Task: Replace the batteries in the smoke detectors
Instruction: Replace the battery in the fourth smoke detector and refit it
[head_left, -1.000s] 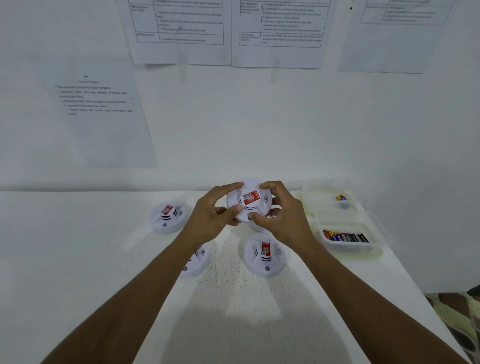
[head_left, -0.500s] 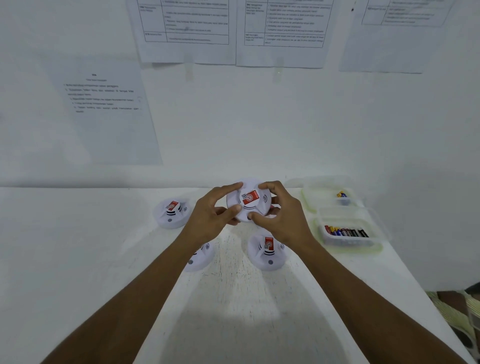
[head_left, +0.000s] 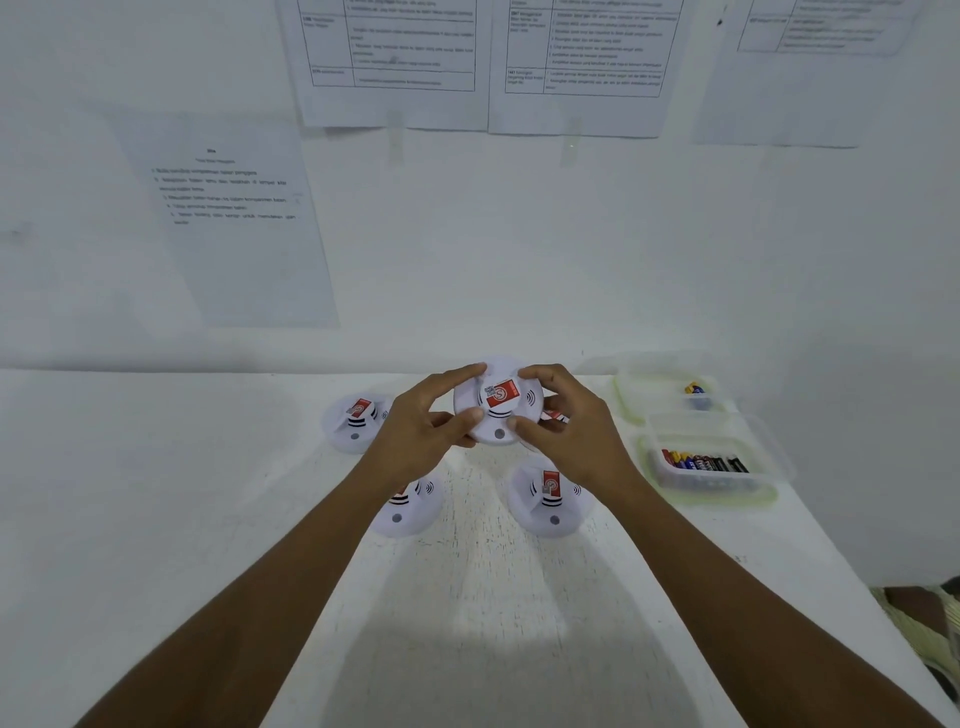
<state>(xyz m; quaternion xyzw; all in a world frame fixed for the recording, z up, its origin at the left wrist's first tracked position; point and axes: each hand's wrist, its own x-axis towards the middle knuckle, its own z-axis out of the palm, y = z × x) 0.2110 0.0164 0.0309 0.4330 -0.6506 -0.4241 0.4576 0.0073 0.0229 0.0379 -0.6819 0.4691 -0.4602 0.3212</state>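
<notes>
The held smoke detector (head_left: 498, 402) is lifted off the tabletop (head_left: 208, 493) and sits directly between the left hand (head_left: 423, 434) and the right hand (head_left: 569, 434). Its round face with the red label is turned toward the camera and tipped a little. Both hands grip it by the rim: the left fingers (head_left: 462, 373) curl over the upper left edge with the thumb pressed on the lower left, and the right hand mirrors this on the opposite side, so neither hand is free. Being a disc, it has no long axis; what matters is the axis through its centre, pointing roughly at the viewer. The hands lie across that axis from each other, equally near, which reads as the setup for twisting the casing apart to reach the battery bay, though no seam or opening shows yet. A far-left detector (head_left: 356, 421), a near-left detector (head_left: 410, 509) and a near-right detector (head_left: 550, 499) lie face-up on the tabletop around the hands, and part of another shows behind the right hand. The row of batteries (head_left: 704, 462) lies in a clear container (head_left: 717, 484) to the right, nearer the right hand and well apart from the held unit
</notes>
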